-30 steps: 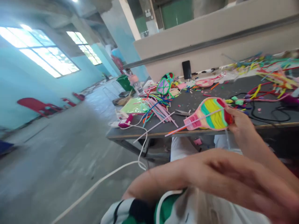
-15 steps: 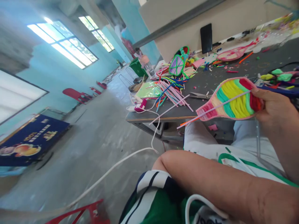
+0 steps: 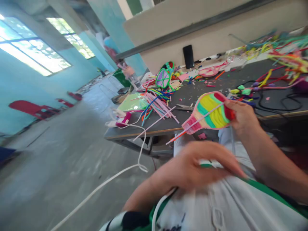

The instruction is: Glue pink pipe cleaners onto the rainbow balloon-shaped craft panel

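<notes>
One striped, paddle-shaped piece [image 3: 204,109] is in the air right of the centre of the frame, its narrow end pointing to the lower left. The right hand [image 3: 240,117] grips it only at the wide red end, fingers closed on the rim, so in my judgement the narrow end could dip or twist if this pinch becomes loose. Along its face lies a pale rod [image 3: 199,120], which reaches past the narrow end beside an orange strip [image 3: 179,136]; I cannot tell if they are fixed, and if they are not, a tilt could make them slide off. Below, at the lower centre, the left hand [image 3: 194,163] is blurred, with fingers bent and apart from the piece; I cannot tell whether it holds something. Behind the narrow end, scissors [image 3: 184,107] lie on the table [image 3: 115,132], and a low sweep to the left could perhaps catch them. Left of the centre, another pale rod [image 3: 154,124] sticks out over the front edge, so a small knock could drop it. From the pink device [image 3: 123,119], a white cord [image 3: 106,180] seems to hang toward the lower left; an elbow could pull it.
</notes>
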The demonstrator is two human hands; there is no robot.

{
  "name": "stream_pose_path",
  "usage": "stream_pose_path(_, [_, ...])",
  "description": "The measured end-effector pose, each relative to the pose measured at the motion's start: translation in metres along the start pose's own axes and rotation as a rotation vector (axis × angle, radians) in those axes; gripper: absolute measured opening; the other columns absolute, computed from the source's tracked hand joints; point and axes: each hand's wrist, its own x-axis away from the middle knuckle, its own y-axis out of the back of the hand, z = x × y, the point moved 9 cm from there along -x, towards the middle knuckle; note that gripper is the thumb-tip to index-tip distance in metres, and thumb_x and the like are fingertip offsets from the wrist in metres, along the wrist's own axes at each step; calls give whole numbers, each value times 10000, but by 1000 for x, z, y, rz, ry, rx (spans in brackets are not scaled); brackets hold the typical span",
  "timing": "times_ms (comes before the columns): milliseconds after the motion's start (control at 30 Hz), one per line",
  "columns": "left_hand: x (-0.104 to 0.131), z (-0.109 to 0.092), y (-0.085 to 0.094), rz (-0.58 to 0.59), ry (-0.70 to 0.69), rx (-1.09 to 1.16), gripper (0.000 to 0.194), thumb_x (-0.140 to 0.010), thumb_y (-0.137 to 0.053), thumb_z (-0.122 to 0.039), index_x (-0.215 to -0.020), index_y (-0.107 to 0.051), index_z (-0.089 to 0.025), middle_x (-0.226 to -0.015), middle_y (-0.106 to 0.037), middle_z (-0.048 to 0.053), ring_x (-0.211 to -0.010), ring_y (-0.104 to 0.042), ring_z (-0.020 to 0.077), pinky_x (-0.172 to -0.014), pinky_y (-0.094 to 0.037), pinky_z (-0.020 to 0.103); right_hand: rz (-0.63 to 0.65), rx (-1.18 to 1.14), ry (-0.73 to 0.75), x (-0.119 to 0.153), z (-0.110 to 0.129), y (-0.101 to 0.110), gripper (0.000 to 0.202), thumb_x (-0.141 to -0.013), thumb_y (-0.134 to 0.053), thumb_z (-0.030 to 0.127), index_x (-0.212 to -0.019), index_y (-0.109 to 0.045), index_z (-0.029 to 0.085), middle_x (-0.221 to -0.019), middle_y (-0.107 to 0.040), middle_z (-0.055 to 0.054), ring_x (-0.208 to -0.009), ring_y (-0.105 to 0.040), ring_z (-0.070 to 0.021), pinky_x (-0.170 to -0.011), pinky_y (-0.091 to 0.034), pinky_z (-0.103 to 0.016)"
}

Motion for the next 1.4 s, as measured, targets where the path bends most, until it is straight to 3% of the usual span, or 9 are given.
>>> stream_pose_path(100, [-9,15,67,-464,-84,18,124,-792,-720,-352,-887,-739,-274,-871,-719,15,-834,-671,185,-814,-527,309,47,31,-16,11,4,-10,181,-571,-837,192,-699,-712,163,-663,-710,-35,-596,-656,-179,-627,-548,-347])
stream_pose_path(167, [-13,38,93,-596,-53,-15,240,-761,-757,-347,-959,-713,-217,-942,-709,27,-893,-657,173,-861,-510,298,93,54,-34,20,2,-20,217,-528,-864,218,-678,-713,176,-645,-704,-21,-582,-645,-163,-604,-544,-312])
stream_pose_path(233, [-20,54,105,-617,-62,-2,454,-724,-792,-341,-1133,-656,-200,-1112,-680,51,-1022,-633,181,-922,-488,296,156,77,-65,29,-3,-33,238,-508,-878,250,-667,-714,186,-643,-704,-17,-577,-637,-154,-583,-533,-290])
stream_pose_path(300, [-34,69,100,-500,-33,75,537,-708,-801,-364,-1175,-625,-165,-1159,-675,84,-1018,-645,201,-908,-504,318,209,99,-95,38,-9,-44,247,-508,-882,275,-671,-717,191,-645,-705,-15,-573,-631,-148,-569,-520,-279])
stream_pose_path(400, [-50,86,83,-338,62,259,516,-675,-823,-401,-1081,-657,-129,-1037,-729,95,-908,-691,231,-845,-543,357,245,122,-130,48,-17,-53,261,-507,-885,293,-676,-714,191,-642,-701,-10,-564,-618,-137,-561,-501,-269])
stream_pose_path(533, [-54,97,68,-236,146,472,515,-589,-880,-366,-1009,-707,-124,-993,-757,105,-887,-719,268,-868,-552,394,269,143,-167,56,-25,-57,286,-494,-892,308,-672,-703,189,-640,-696,-11,-568,-617,-144,-561,-506,-274])
stream_pose_path(1000, [-41,125,72,-364,239,559,534,-467,-937,-274,-943,-753,-117,-971,-769,106,-927,-723,304,-899,-569,408,338,166,-214,65,-42,-65,286,-519,-888,313,-695,-702,184,-626,-677,4,-563,-601,-132,-573,-499,-278])
stream_pose_path(1400, [-41,127,68,-340,182,560,541,-515,-923,-257,-1001,-742,-99,-1011,-762,121,-951,-719,310,-880,-578,391,323,218,-243,65,-48,-62,364,-472,-897,351,-706,-686,169,-635,-684,6,-565,-606,-130,-585,-484,-277])
